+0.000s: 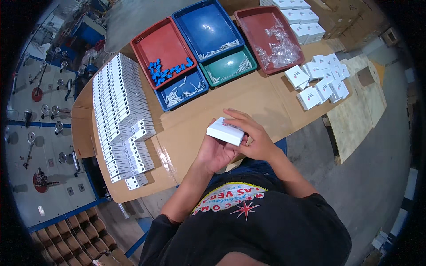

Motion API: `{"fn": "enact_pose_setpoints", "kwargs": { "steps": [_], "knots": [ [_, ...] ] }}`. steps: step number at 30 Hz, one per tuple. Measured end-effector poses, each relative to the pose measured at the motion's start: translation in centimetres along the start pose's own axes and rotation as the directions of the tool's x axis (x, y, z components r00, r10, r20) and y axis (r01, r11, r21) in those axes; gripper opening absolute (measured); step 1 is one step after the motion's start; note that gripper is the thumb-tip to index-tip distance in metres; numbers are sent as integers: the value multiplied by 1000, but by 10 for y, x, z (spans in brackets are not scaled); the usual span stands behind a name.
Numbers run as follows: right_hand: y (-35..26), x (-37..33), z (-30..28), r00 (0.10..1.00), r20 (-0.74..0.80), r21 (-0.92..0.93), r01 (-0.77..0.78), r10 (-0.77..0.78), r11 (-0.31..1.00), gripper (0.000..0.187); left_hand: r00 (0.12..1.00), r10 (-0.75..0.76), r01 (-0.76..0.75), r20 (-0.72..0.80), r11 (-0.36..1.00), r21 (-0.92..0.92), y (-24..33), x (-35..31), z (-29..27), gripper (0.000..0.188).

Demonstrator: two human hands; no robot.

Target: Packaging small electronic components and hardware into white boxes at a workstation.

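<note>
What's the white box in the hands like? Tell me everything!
The white box is flat, rectangular, like smooth cardboard, and seems shut. A partly hidden mark shows on top. It's tilted, held near the front of the table. The left hand supports it underneath; the right hand holds its top and right end.

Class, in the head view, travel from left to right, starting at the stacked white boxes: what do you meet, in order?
Stacked white boxes → small blue tray → held white box → red tray of clear plastic → loose white boxes.
</note>
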State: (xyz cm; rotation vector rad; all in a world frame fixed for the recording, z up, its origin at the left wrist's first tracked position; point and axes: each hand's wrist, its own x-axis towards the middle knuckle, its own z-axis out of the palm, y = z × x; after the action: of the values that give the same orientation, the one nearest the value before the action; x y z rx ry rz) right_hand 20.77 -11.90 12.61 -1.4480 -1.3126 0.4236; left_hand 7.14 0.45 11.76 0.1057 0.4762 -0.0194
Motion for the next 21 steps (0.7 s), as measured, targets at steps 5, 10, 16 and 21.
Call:
{"fn": "enact_pose_setpoints", "kwargs": {
  "steps": [5, 10, 16, 21],
  "knots": [
    [-2, 3, 14, 989, -108, -19, -100, 97, 995, 50, 989, 135, -143, 66, 980, 137, -7, -2, -5, 84],
    [-11, 12, 25, 991, -71, -323, -132, 115, 937, 48, 900, 413, -366, -141, 890, 272, -25, -3, 20, 74],
    [-11, 14, 29, 994, -15, -163, -108, 107, 981, 60, 918, 340, -289, -206, 927, 238, -8, -20, 12, 62],
    [-13, 18, 32, 981, 54, 65, -187, 184, 980, 59, 946, 282, -230, -159, 931, 284, -8, -26, 9, 61]
  ]
}}
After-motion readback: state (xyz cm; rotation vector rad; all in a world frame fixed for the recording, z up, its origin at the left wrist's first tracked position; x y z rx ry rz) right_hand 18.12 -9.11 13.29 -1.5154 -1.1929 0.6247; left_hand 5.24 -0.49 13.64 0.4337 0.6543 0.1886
